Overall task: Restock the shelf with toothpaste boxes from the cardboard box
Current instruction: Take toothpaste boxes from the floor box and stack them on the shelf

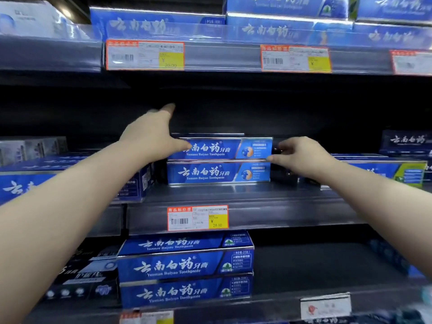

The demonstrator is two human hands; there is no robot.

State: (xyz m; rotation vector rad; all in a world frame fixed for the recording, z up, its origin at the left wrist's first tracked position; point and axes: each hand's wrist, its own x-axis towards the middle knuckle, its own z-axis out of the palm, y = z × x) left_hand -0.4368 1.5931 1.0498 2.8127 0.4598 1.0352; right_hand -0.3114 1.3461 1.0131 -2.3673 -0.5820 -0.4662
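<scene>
Dark metal shelving fills the head view, tier on tier, each front edge a smooth grey rail behind clear plastic, and the middle shelf [257,213] carries a red-bordered price tag [197,218] with a barcode and a yellow corner. Long, flat-sided cardboard cartons are everywhere, glossy blue with white lettering and silvery edges. A row of them [163,26] sits on the tier above and a stack of three [184,265] on the tier below. Centre of the middle shelf, two are stacked flush, and the top toothpaste box [224,148] lies square on the lower toothpaste box [217,173], printed faces forward. Both bare forearms reach in from the bottom corners. The left hand [149,134] is at the top box's left end, thumb laid flat on the front face and forefinger stretched straight up and back into the dark recess, so spread rather than gripping. The right hand [301,153] is at the opposite end, well apart from the left, with its fingers curled round the box's right end and the thumb tip at the lower corner, pinching it.
</scene>
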